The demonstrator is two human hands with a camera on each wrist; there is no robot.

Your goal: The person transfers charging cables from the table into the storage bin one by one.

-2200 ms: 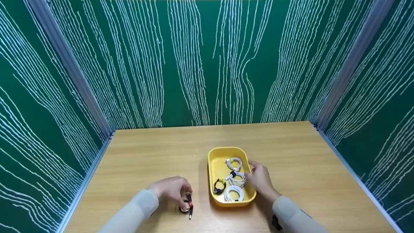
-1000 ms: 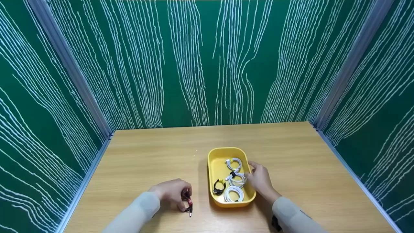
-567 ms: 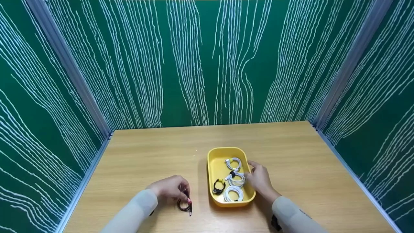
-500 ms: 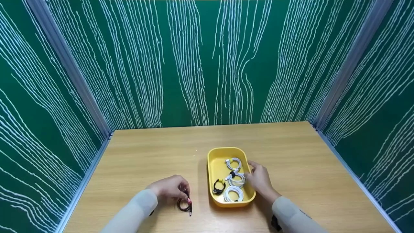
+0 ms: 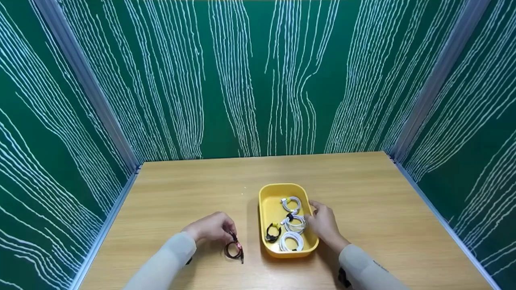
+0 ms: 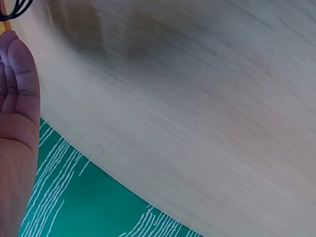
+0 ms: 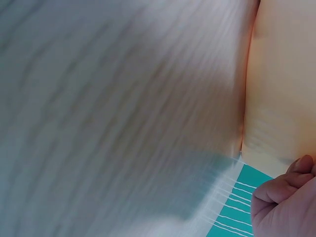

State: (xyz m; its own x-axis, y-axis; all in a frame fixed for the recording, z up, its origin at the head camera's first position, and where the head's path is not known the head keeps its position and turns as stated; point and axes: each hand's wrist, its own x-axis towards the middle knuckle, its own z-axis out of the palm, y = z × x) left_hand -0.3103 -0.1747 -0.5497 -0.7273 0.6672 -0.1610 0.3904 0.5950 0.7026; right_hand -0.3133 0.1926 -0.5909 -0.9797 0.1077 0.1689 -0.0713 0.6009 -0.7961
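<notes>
My left hand pinches a dark coiled cable with a red tie, left of a yellow bin. Its loop and plug end dangle below the fingertips, close over the table. In the left wrist view, part of the cable's dark loop shows at the top corner, above the fingers. My right hand grips the bin's right wall, thumb over the rim. Inside the bin lie three white coiled cables and a small black coiled cable with a yellow tie.
The wooden table runs back to a green wall with white wavy lines. Metal posts stand at the back corners. More green panels flank both sides.
My left hand first reached down to the dark cable on the table, took hold of it and shifted it about. Now the hand is slightly farther forward, cable dangling. Right hand and bin stay put.
</notes>
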